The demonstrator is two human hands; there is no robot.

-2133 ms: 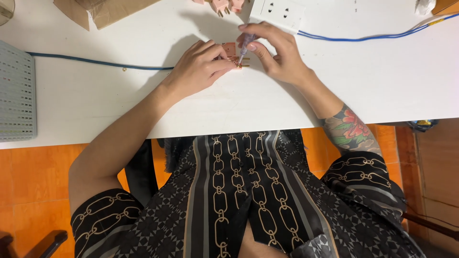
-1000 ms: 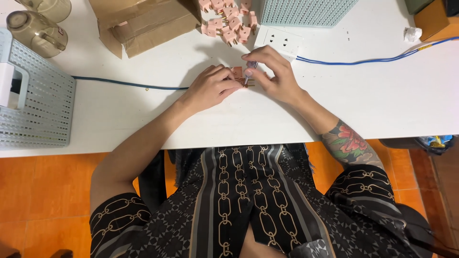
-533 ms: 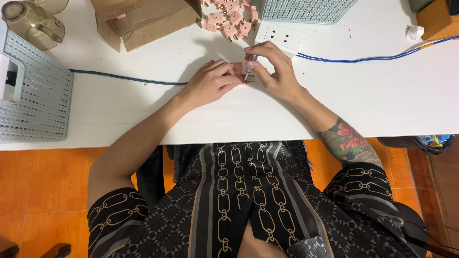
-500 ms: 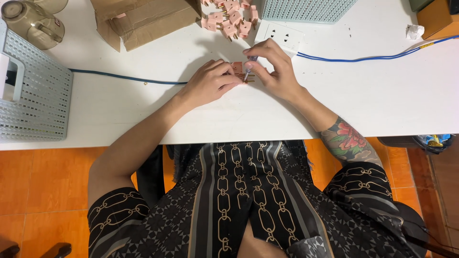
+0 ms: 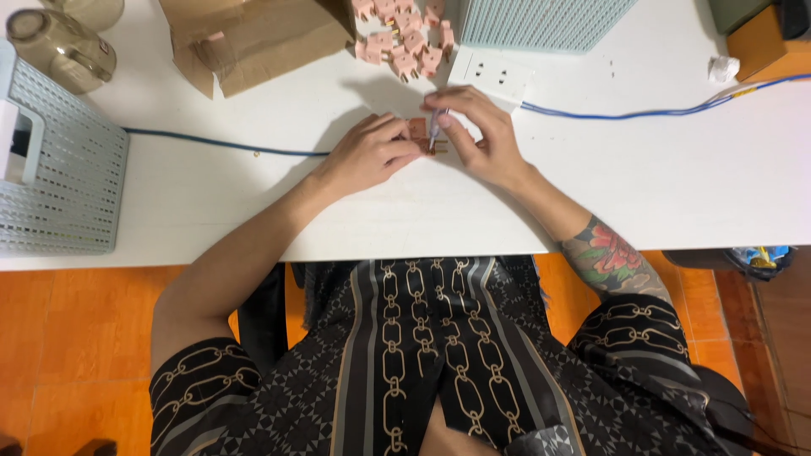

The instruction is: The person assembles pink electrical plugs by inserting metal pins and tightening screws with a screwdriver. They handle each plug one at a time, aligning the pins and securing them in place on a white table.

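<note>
Left hand [image 5: 367, 156] pinches a pink plug [image 5: 417, 129] just below the plug pile [image 5: 404, 34], right hand [image 5: 481, 139] fingers closed on a small screwdriver [image 5: 434, 127], tip still at the plug as half a second ago.

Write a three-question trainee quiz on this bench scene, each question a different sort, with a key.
1. True or false: the left hand steadies the small pink plastic plug on the white table.
2. What does the right hand hold in its fingers? A) thin pale-handled screwdriver B) scissors C) pliers
3. Fill in: the heap of pink plastic plugs lies between the brown cardboard box and the pale green perforated ____.

Key: 1 true; 2 A; 3 basket
</note>
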